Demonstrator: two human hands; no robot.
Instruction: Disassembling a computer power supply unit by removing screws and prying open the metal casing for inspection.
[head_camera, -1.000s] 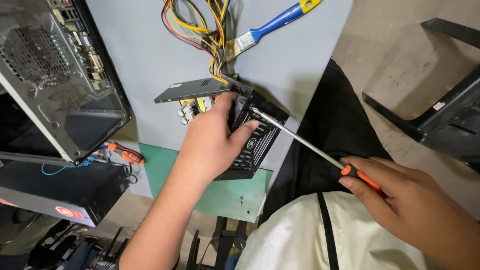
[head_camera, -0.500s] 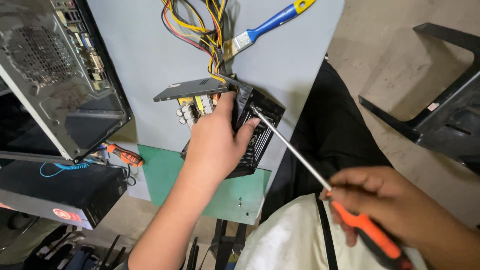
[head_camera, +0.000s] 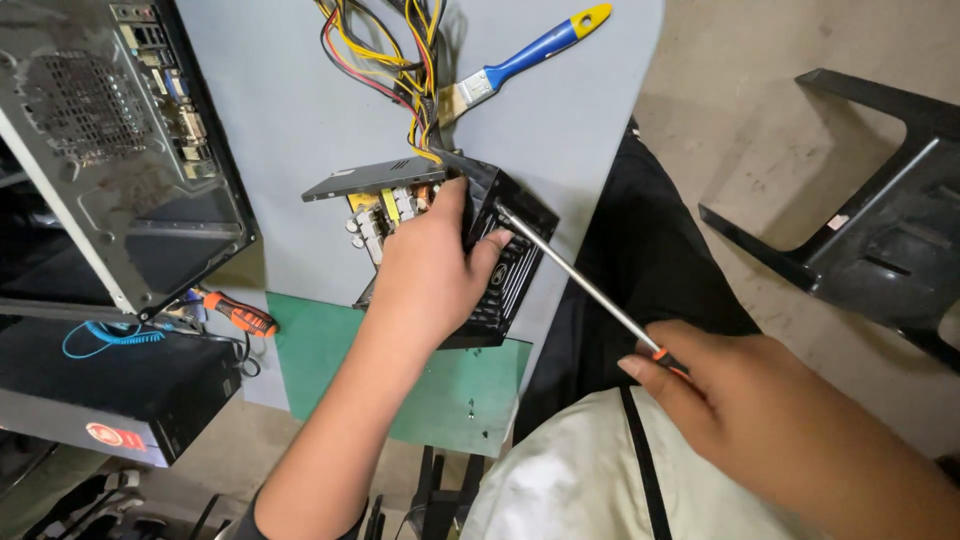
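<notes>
— Two hands on the job: the left hand (head_camera: 432, 270) lies curled over the open black metal power-supply box (head_camera: 470, 265), fingers wrapped round its grilled end. The right hand (head_camera: 745, 415) is closed round the orange handle of a long steel-shafted screwdriver (head_camera: 580, 283).

— What changed in the last second?

— The screwdriver swung out steeper, then came back; its tip now rests at the box's upper right corner, beside the left fingertips. The left hand has barely shifted. I'd judge a corner screw is being worked.

— Where does the box sit?

— On the grey worktop (head_camera: 290, 120), close to its near-right edge, partly over a green mat (head_camera: 330, 350). Its loose lid tilts up on the left.

— Room to move?

— Tight leftward: a grey computer case (head_camera: 120, 150) stands there, a small orange screwdriver (head_camera: 235, 313) below it. Coloured wires (head_camera: 395, 60) and a blue-handled brush (head_camera: 525, 55) lie beyond. Rightward is bare floor until a black plastic stool (head_camera: 870, 230).
</notes>
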